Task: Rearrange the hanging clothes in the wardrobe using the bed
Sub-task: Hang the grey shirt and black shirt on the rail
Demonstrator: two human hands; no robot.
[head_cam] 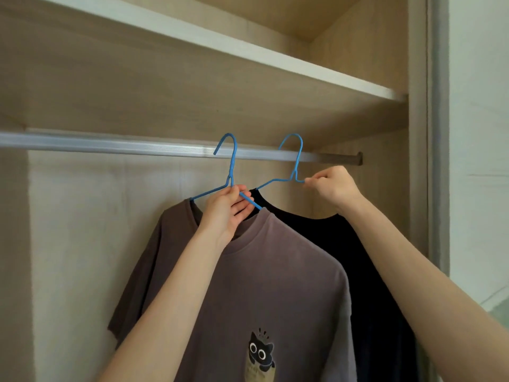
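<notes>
A brown T-shirt [270, 285] with a cat print hangs on a blue hanger [232, 161] whose hook is at the silver wardrobe rail [110, 146]. My left hand [230, 208] grips this hanger just below its neck. Behind and to the right, a black T-shirt [366, 257] hangs on a second blue hanger [296, 161], its hook over the rail. My right hand [334, 186] pinches that hanger's right shoulder wire. The left hook looks tilted in front of the rail; whether it rests on it I cannot tell.
A wooden shelf [248, 48] runs above the rail. The wardrobe's right side panel [416, 161] stands close to the black shirt. The rail to the left of the hangers carries nothing. A pale wall [479, 133] lies to the right.
</notes>
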